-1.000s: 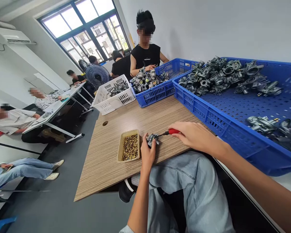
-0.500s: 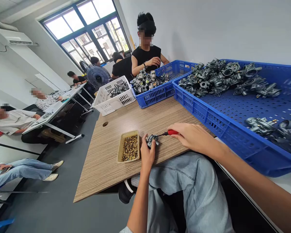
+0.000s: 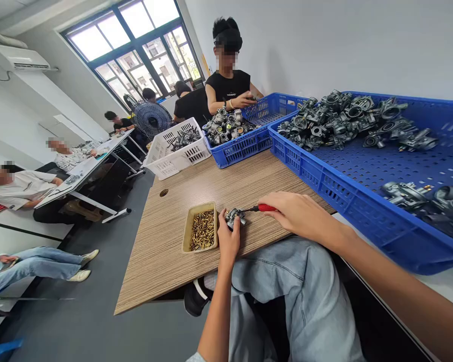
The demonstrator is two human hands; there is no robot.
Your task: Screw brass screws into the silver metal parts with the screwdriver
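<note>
My left hand point(image 3: 228, 240) is closed around a small grey metal carburetor part point(image 3: 234, 217), held against the wooden table point(image 3: 226, 183) near its front edge. My right hand point(image 3: 299, 213) grips a screwdriver with a red handle point(image 3: 266, 207); its dark shaft points left and its tip meets the part. Just left of my left hand stands a small tan tray point(image 3: 191, 226) filled with brass screws point(image 3: 203, 229).
A big blue crate point(image 3: 335, 188) of grey metal parts sits at my right. Further back are a second blue crate point(image 3: 241, 146) and a white basket point(image 3: 173, 161) with similar parts. A person in black stands behind them. Other people sit at tables on the left. My knee point(image 3: 287, 271) is below the table edge.
My hands stay on the part and screwdriver, barely shifting. The person in black has lowered a hand toward the far blue crate.
</note>
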